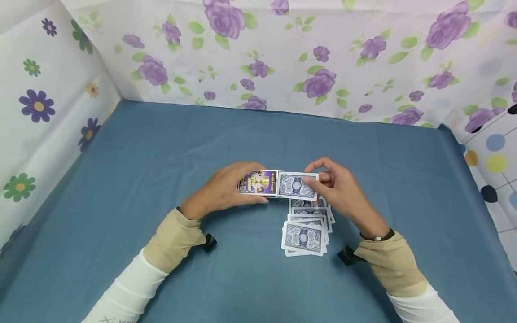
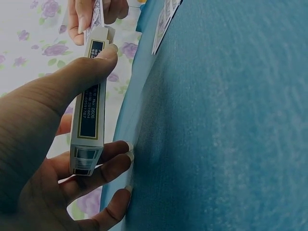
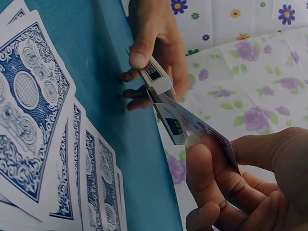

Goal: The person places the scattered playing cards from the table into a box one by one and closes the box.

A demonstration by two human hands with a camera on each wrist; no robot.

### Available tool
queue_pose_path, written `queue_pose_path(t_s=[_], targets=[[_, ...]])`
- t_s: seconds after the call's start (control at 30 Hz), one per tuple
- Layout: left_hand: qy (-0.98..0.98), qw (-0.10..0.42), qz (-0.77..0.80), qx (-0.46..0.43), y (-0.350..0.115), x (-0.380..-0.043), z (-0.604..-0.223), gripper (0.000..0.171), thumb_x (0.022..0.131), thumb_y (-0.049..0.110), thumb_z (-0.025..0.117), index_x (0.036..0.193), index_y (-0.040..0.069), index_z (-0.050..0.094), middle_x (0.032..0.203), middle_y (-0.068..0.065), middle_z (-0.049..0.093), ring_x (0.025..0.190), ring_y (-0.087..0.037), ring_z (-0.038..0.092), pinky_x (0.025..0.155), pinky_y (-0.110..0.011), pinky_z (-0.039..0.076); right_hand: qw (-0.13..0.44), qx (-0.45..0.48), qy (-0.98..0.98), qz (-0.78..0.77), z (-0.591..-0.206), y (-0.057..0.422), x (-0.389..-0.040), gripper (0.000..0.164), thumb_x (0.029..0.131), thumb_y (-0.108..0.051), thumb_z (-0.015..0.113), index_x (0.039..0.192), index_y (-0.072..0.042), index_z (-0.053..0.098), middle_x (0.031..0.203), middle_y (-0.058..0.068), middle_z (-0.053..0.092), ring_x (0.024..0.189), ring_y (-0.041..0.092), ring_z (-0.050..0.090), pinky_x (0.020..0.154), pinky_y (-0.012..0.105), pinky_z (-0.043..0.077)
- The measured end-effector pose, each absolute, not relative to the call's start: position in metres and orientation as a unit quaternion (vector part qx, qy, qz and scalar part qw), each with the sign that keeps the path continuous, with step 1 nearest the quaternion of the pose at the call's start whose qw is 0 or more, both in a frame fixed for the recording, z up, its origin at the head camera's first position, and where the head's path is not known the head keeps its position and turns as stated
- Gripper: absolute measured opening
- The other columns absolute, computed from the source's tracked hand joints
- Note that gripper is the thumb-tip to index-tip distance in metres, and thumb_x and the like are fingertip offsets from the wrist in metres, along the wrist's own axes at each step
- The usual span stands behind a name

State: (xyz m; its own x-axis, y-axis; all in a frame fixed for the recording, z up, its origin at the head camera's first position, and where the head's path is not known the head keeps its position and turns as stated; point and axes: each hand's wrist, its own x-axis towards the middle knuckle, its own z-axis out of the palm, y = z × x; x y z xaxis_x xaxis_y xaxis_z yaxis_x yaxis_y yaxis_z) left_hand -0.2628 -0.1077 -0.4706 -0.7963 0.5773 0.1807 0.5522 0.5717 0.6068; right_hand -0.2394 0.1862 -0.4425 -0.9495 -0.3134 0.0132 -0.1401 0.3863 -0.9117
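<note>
My left hand (image 1: pixel 224 186) grips a small purple-faced playing-card box (image 1: pixel 258 183) by its long edges, thumb on the near side. Dark panels with print run along the box's narrow side (image 2: pixel 89 113) in the left wrist view. My right hand (image 1: pixel 341 190) pinches a blue-backed playing card (image 1: pixel 298 185) at the box's right end. In the right wrist view the box flap (image 3: pixel 174 127) stands out below the card. How far the card reaches into the box is hidden. Below the right hand, several blue-backed cards (image 1: pixel 304 237) lie face down, overlapping in a loose column.
A blue cloth (image 1: pixel 161 134) covers the table. Behind it hangs a white sheet (image 1: pixel 282 40) with purple flowers, and another flowered sheet (image 1: pixel 52 148) stands at the left. A dotted, tiled-pattern sheet (image 1: pixel 494 179) borders the right side.
</note>
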Motion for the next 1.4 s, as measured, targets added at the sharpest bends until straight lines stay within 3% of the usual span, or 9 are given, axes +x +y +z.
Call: queue_pose_path(t_s=[0.1, 0.3, 0.47, 0.7, 0.97, 1.4], targets=[[0.886, 0.020, 0.334, 0.320, -0.107, -0.262, -0.470, 0.069, 0.075, 0.061, 0.074, 0.133, 0.027, 0.058, 0.119, 0.005, 0.060, 0.097, -0.012, 0.054, 0.083, -0.036, 0.045, 0.079, -0.137, 0.830, -0.535, -0.444, 0.185, -0.240, 0.031, 0.094, -0.026, 0.067, 0.117, -0.008, 0.058, 0.058, 0.017, 0.052, 0.056, 0.040, 0.060, 0.051, 0.043, 0.051], [0.887, 0.015, 0.322, 0.330, -0.107, -0.262, -0.469, 0.070, 0.074, 0.060, 0.075, 0.133, 0.027, 0.058, 0.111, 0.006, 0.059, 0.091, -0.013, 0.052, 0.076, -0.036, 0.044, 0.074, -0.138, 0.828, -0.538, -0.446, 0.182, -0.238, 0.034, 0.093, -0.022, 0.069, 0.120, -0.006, 0.057, 0.053, 0.006, 0.037, 0.051, 0.041, 0.054, 0.053, 0.045, 0.053], [0.886, 0.004, 0.315, 0.341, -0.105, -0.261, -0.470, 0.068, 0.074, 0.059, 0.076, 0.132, 0.027, 0.059, 0.105, 0.008, 0.059, 0.087, -0.012, 0.051, 0.072, -0.034, 0.043, 0.078, -0.134, 0.827, -0.540, -0.448, 0.182, -0.236, 0.034, 0.092, -0.020, 0.069, 0.121, -0.006, 0.057, 0.054, 0.005, 0.038, 0.051, 0.040, 0.054, 0.052, 0.046, 0.052], [0.885, 0.005, 0.319, 0.339, -0.107, -0.257, -0.473, 0.070, 0.074, 0.059, 0.076, 0.133, 0.025, 0.059, 0.104, 0.008, 0.059, 0.085, -0.012, 0.050, 0.071, -0.034, 0.044, 0.083, -0.143, 0.848, -0.503, -0.449, 0.178, -0.234, 0.030, 0.094, -0.024, 0.067, 0.120, -0.015, 0.057, 0.054, 0.008, 0.044, 0.051, 0.034, 0.057, 0.046, 0.033, 0.043], [0.891, 0.016, 0.312, 0.330, -0.107, -0.255, -0.471, 0.073, 0.075, 0.063, 0.073, 0.136, 0.026, 0.058, 0.104, 0.009, 0.058, 0.087, -0.012, 0.050, 0.071, -0.034, 0.043, 0.084, -0.154, 0.840, -0.513, -0.452, 0.176, -0.234, 0.032, 0.094, -0.023, 0.067, 0.121, -0.009, 0.057, 0.054, 0.007, 0.043, 0.046, 0.027, 0.048, 0.042, 0.030, 0.038], [0.888, 0.006, 0.305, 0.345, -0.101, -0.257, -0.469, 0.069, 0.075, 0.060, 0.075, 0.133, 0.027, 0.059, 0.103, 0.010, 0.060, 0.084, -0.012, 0.047, 0.068, -0.034, 0.041, 0.057, -0.145, 0.851, -0.501, -0.458, 0.175, -0.233, 0.031, 0.093, -0.031, 0.067, 0.116, -0.012, 0.061, 0.052, 0.002, 0.036, 0.041, 0.011, 0.030, 0.040, 0.026, 0.026]])
